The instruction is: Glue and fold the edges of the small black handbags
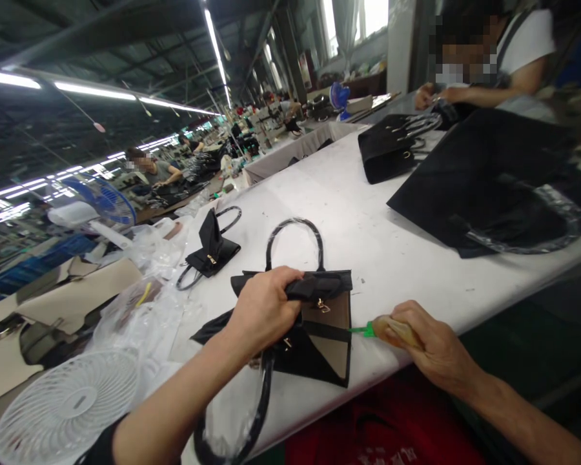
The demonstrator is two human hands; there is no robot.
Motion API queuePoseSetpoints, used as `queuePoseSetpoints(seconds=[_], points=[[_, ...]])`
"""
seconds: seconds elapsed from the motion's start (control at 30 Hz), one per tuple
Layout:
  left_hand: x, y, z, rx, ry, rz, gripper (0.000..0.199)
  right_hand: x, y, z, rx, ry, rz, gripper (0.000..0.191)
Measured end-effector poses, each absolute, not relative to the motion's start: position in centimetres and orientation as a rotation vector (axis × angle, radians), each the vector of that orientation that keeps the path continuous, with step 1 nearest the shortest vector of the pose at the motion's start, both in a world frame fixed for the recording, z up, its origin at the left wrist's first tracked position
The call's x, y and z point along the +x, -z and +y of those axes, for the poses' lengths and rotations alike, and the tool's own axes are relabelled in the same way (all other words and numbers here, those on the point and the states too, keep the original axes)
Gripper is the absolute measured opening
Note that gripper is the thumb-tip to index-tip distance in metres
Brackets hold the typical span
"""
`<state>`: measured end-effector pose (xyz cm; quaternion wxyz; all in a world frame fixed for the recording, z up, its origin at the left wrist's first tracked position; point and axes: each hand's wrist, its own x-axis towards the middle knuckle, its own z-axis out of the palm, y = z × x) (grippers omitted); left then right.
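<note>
Head view: we are leaning over a white counter (pixel 295 200), and the black-and-tan handbag (pixel 325 342) is lying on it right before us, near the counter's front edge. One wrapped handle (pixel 295 221) is arching away from us, while the other handle (pixel 261 407) is looping toward us under our left forearm. We are, as we judge it, working on the bag's edge with a small squeeze bottle (pixel 394 330), perhaps dabbing on glue or a finish; what the bottle is holding we cannot tell.

Our left hand (pixel 271 302) is closing its grip on the folded black top of the bag, thumb and fingers pinching it just beside a gold clasp (pixel 323 306). Our right hand (pixel 430 345) is wrapping the bottle, its grip pressed around the body, and the green nozzle (pixel 365 330) is pointing at the bag's side edge. Its thin tip is either touching that edge or sitting just beside it; we are not managing to tell which.

Going on from here would be calling for a firm left hold and a light, even squeeze, with the tip staying clear of the tan panel.
</note>
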<state>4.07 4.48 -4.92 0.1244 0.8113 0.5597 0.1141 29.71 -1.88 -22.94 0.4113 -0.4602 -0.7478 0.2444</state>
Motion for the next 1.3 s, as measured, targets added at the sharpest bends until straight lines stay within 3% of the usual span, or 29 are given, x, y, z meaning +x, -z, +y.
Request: queuePoseSetpoints(seconds=[0.27,0.47,0.7,1.3], points=[[3.6,5.1,0.1,2.367,-0.191,1.683,0.037,30.1,22.5,-1.9,-1.349,-0.951,-1.718,0.024],[3.6,4.8,-0.3,2.362,-0.132,1.707,0.045,29.8,21.8,-2.1,-1.301,-0.897,-1.778,0.022],[3.4,5.2,-0.2,2.381,-0.179,1.676,0.033,29.7,21.9,-2.3,-1.298,-0.839,-1.77,0.018],[2.7,5.3,-0.4,2.354,-0.341,1.642,0.034,29.7,21.9,-2.9,-1.222,-0.852,-1.851,0.011]])
